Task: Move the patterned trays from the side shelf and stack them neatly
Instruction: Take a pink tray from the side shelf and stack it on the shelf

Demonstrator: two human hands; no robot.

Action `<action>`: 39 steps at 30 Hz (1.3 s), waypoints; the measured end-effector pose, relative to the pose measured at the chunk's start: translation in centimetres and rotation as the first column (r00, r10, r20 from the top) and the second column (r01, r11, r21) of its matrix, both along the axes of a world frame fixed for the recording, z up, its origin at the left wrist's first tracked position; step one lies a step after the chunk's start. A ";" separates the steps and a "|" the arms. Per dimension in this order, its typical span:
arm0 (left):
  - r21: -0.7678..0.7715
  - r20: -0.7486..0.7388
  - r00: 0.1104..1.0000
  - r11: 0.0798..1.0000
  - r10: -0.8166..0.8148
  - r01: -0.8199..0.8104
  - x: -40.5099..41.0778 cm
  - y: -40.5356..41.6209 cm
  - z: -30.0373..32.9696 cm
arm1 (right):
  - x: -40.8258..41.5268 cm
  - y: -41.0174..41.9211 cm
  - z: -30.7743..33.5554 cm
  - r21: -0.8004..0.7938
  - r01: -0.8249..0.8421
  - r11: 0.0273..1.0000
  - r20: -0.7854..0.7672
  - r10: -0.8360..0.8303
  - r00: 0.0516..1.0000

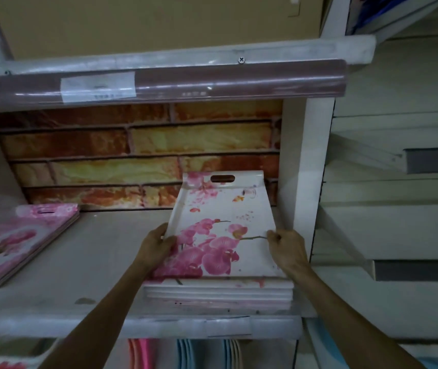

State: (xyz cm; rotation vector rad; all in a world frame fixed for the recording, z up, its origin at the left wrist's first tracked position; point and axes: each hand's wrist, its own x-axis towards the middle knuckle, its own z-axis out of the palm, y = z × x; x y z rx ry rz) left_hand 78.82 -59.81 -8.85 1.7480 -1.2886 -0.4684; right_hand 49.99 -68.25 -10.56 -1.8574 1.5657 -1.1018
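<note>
A white tray with pink orchid flowers (220,225) and a slot handle at its far end is tilted up at the right end of the shelf. My left hand (156,246) grips its left rim and my right hand (285,247) grips its right rim. Its near edge rests on a stack of several similar white trays (217,292) at the shelf's front edge. A second stack of pink flowered trays (23,235) lies at the left of the same shelf.
The shelf board (92,262) has a brick-pattern back panel (143,153). A white upright post (311,182) stands close to the right of the held tray. A shelf rail with a label (159,81) runs overhead. Coloured items (186,352) hang below.
</note>
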 end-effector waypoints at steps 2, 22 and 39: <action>0.011 -0.012 1.000 1.000 -0.010 0.010 0.1 -0.1 -0.2 | 0.1 0.1 -0.1 0.007 -0.006 1.000 -0.011 0.006 1.000; 0.051 0.097 0.994 0.998 -0.040 0.035 0.5 -1.7 -1.8 | 0.3 -0.6 -1.2 0.002 0.005 1.000 -0.169 -0.004 0.986; 0.065 0.077 0.995 0.996 -0.062 0.057 0.5 -1.5 -2.8 | 0.0 0.4 -1.6 0.118 -0.011 0.993 -0.193 0.034 0.981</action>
